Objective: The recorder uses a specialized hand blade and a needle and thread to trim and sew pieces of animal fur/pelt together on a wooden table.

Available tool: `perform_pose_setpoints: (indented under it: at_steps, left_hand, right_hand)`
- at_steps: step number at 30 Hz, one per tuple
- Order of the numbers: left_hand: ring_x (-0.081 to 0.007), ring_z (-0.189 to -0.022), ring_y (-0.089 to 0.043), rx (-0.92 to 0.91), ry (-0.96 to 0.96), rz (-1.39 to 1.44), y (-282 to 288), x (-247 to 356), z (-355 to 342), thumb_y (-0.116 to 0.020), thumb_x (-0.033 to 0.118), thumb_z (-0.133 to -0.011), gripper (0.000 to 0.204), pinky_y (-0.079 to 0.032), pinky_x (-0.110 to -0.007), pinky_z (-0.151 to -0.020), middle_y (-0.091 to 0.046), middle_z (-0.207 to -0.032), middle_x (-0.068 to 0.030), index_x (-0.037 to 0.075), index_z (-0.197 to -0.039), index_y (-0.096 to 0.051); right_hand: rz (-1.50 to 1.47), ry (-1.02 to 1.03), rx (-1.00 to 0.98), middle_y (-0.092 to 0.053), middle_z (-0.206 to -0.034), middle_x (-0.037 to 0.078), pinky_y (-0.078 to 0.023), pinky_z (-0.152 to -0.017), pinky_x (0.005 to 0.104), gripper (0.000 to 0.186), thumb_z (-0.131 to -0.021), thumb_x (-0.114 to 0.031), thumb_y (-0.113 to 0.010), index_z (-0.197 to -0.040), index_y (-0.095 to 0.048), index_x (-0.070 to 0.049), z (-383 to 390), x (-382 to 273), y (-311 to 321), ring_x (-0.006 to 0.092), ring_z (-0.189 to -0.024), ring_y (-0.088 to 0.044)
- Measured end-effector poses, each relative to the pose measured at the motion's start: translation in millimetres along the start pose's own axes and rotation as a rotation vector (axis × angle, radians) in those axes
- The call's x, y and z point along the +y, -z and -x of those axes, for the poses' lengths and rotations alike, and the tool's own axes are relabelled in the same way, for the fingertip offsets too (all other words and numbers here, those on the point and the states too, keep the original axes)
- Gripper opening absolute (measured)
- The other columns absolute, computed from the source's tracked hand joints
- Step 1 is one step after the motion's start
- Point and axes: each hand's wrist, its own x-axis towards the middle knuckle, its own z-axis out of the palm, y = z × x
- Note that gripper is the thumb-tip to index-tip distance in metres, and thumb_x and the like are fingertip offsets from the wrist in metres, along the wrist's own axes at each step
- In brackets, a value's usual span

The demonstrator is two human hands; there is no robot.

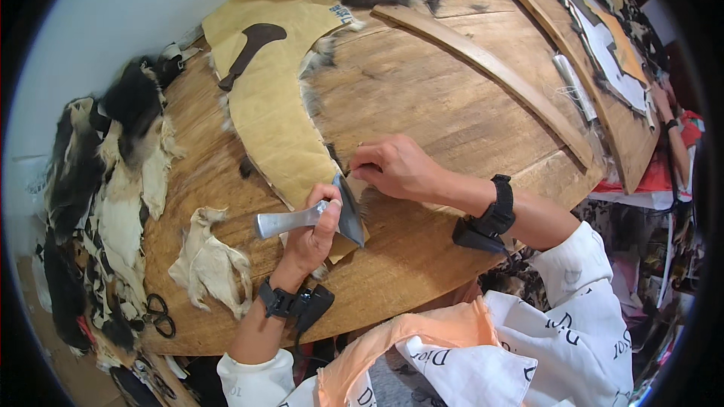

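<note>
A curved tan paper pattern (275, 124) lies over a fur piece whose tufts stick out along its edges. My left hand (311, 237) grips the grey metal handle of a crescent-bladed knife (349, 215), and the blade stands across the pattern's near end. My right hand (396, 169) is just right of the blade, at the pattern's right edge. Its fingers are pinched together, and what they hold, if anything, is hidden. Farther up the pattern rests a dark brown, axe-shaped tool (255, 49).
Black-and-white pelts (121, 181) heap along the table's left edge, beside black-handled scissors (160, 316). A pale hide scrap (211, 256) lies left of my left hand. A long wooden strip (483, 79) crosses the right side of the wooden table (422, 264). Another person's arm (671, 132) shows far right.
</note>
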Motion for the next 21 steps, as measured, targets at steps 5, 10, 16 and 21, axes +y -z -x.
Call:
perform_pose_setpoints:
  at_steps: [5,10,16,21]
  left_hand:
    - [-0.0098,-0.066,-0.04,-0.013,0.039,-0.067,-2.2,3.5,-2.1,-0.047,0.035,-0.091,0.028,-0.036,-0.026,-0.06,-0.04,-0.069,0.0002,0.007,-0.091,-0.046]
    - [-0.0095,-0.067,-0.04,0.002,0.051,-0.127,-3.8,4.3,-5.3,-0.047,0.035,-0.09,0.027,-0.036,-0.025,-0.061,-0.04,-0.071,0.0002,0.008,-0.091,-0.046]
    - [-0.0087,-0.069,-0.038,0.011,0.047,-0.062,-6.0,1.0,-7.8,-0.05,0.032,-0.09,0.024,-0.035,-0.024,-0.062,-0.04,-0.076,0.001,0.008,-0.089,-0.046]
    - [-0.0091,-0.068,-0.039,0.017,0.067,-0.074,-5.6,-1.1,-7.6,-0.052,0.032,-0.09,0.025,-0.036,-0.025,-0.061,-0.04,-0.073,0.0012,0.008,-0.088,-0.046]
  right_hand:
    - [0.01,0.02,0.007,-0.059,-0.073,0.011,-0.045,-0.063,0.0386,0.007,-0.073,-0.009,-0.06,-0.078,-0.061,-0.005,0.2,3.3,-3.2,0.0312,-0.073,-0.058]
    - [0.032,0.091,0.0,-0.056,-0.07,0.009,-0.043,-0.062,0.0388,0.004,-0.069,-0.005,-0.058,-0.073,-0.058,-0.005,-0.4,3.4,-6.5,0.0303,-0.071,-0.056]
    - [0.036,0.151,0.007,-0.054,-0.068,0.008,-0.043,-0.062,0.0377,0.007,-0.063,-0.002,-0.056,-0.068,-0.056,-0.005,1.1,3.8,-7.2,0.0286,-0.071,-0.053]
    - [0.053,0.227,0.004,-0.053,-0.066,0.007,-0.043,-0.062,0.0374,0.006,-0.064,-0.001,-0.058,-0.068,-0.056,-0.005,11.9,-6.5,-2.1,0.0283,-0.07,-0.053]
